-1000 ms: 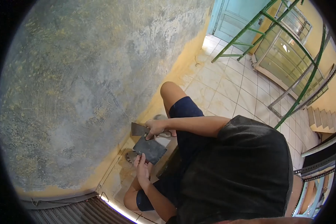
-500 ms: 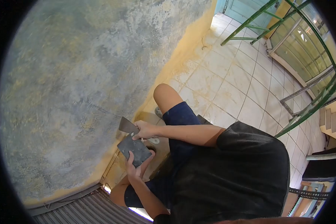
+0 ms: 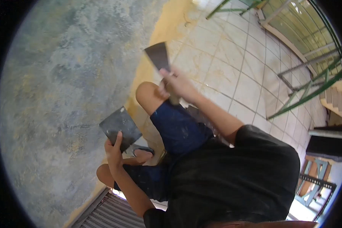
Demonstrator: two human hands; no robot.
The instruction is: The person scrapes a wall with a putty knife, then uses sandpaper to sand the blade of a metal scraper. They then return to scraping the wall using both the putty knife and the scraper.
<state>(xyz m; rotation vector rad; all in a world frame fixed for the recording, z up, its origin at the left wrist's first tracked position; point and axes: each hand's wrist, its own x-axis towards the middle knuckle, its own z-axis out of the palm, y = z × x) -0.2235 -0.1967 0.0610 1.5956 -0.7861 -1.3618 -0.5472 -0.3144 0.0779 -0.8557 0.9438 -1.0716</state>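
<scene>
My right hand [image 3: 178,85], slightly blurred, is closed on the handle of a putty knife [image 3: 158,56]. The knife's wide dark blade points up and away, over the tiled floor by my right knee. My left hand [image 3: 114,150] grips a flat dark grey square plate [image 3: 121,128] by its near edge, with the thumb lying on top. That plate is held in front of the wall [image 3: 64,95], which has a patchy grey and yellowish coat. A gap separates the two tools.
Light floor tiles [image 3: 231,49] with yellowish smears lie to the right of the wall. Green metal frame legs [image 3: 307,100] stand at the right. A ribbed grey shutter [image 3: 114,212] is at the bottom. My bent knees are close to the wall.
My right hand has moved up and to the right with the putty knife, away from the plate. My left hand has shifted up and left with the plate. The view has turned somewhat.
</scene>
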